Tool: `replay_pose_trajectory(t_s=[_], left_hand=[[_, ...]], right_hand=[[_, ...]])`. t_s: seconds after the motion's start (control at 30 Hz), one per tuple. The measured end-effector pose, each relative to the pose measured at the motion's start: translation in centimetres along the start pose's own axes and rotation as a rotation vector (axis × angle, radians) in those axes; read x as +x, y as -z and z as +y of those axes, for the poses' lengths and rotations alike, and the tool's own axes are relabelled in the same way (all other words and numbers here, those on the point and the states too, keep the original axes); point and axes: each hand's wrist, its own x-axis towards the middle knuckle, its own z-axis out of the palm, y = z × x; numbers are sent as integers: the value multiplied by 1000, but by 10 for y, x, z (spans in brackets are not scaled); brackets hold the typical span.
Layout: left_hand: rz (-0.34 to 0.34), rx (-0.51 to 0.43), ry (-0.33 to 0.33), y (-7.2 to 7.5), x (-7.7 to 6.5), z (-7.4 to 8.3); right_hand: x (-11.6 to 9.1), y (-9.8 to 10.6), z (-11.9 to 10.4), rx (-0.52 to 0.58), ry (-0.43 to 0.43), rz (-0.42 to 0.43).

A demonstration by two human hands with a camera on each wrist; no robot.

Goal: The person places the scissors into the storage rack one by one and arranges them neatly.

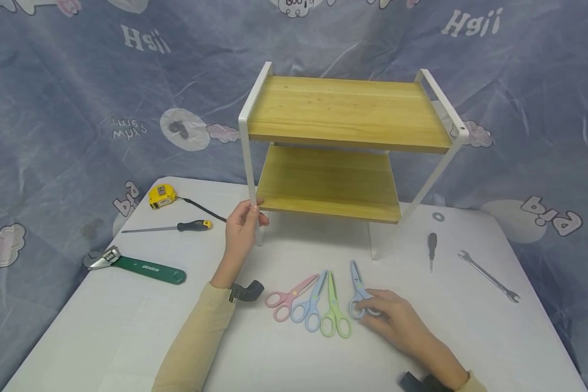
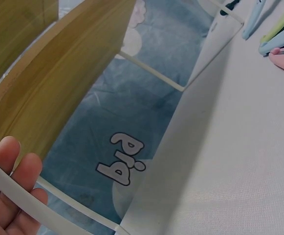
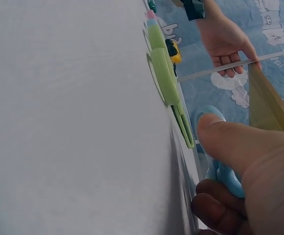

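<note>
A small two-tier shelf with wooden boards and a white frame stands at the back of the table. My left hand grips its front left leg, next to the lower board. Seen from the left wrist, the fingers curl round the white frame. My right hand holds blue scissors by the handle rings, blades pointing toward the shelf. In the right wrist view the thumb lies on a blue ring. Just left lie green scissors, a second blue pair and pink scissors.
On the left lie a yellow tape measure, a long screwdriver and a green-handled adjustable wrench. To the right are a grey washer, a small screwdriver and an open-end wrench. Patterned cloth hangs behind the table.
</note>
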Motion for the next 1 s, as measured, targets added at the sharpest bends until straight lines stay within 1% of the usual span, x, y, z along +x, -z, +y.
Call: replay_pose_trajectory(t_s=[0.1,0.2,0.37,0.5,0.7,0.87,1.0], left_hand=[[0,3,0,1,0,1],[0,2,-3,1,0,1],[1,-15,5,1,0,0],[-5,-16,7,1,-1,0],[-7,-4,-3,0,0,0],[-6,1,-18,1,0,-1],[-5,3,-7,1,0,-3]], right_hand=[[0,-1,1,9,8,8],[2,0,4,12,51,38],[6,10,13,32,157,147],[12,23,15,40,193,201],[24,48,14,8,225,237],[36,72,10,29,269,271],[41,90,4,33,300,301]])
